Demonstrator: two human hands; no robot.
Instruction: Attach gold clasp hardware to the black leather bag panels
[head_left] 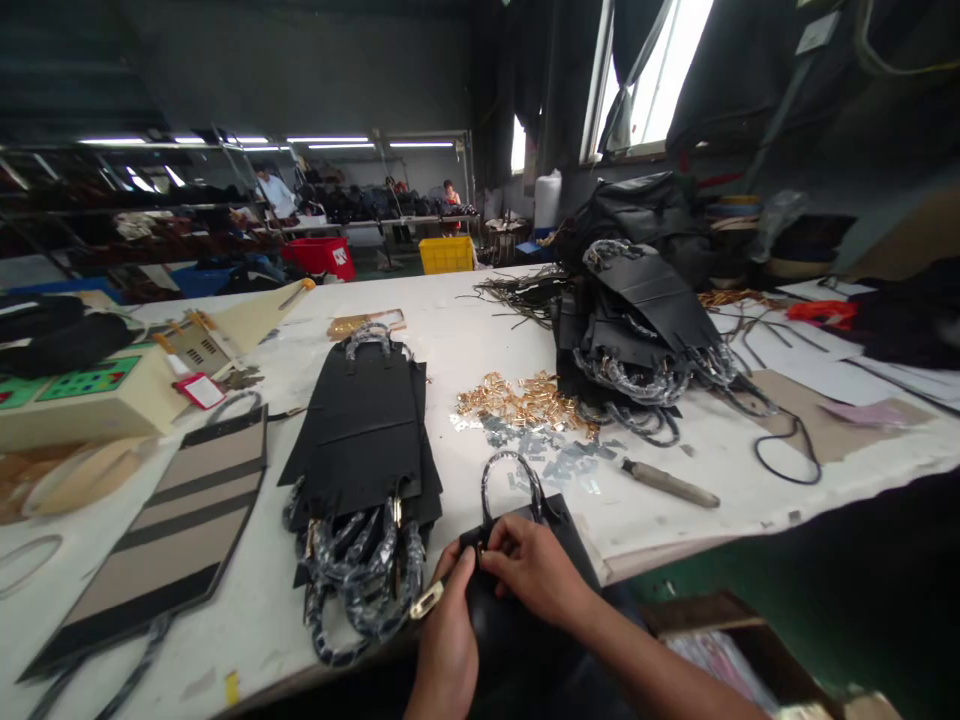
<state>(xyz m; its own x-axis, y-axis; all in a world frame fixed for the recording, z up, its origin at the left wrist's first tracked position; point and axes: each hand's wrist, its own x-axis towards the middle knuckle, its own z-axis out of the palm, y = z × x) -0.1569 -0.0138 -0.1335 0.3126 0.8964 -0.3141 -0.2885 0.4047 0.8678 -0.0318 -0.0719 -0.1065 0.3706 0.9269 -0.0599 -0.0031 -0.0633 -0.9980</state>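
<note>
At the table's front edge lies a black handbag panel with a handle wrapped in clear plastic. My left hand grips the panel's upper left edge, its thumb on the front and its other fingers mostly behind. Thumb and fingertips of my right hand pinch a small gold metal fitting at the base of the handle. A gold clasp plate sticks out beside my left hand. Farther in lie a heap of small gold fittings and scattered flat grey metal pieces.
A stack of black bag panels stands to the left, another pile at the back right. A dark-handled tool lies on the right. A striped panel and a cream machine are far left. A box sits below the table.
</note>
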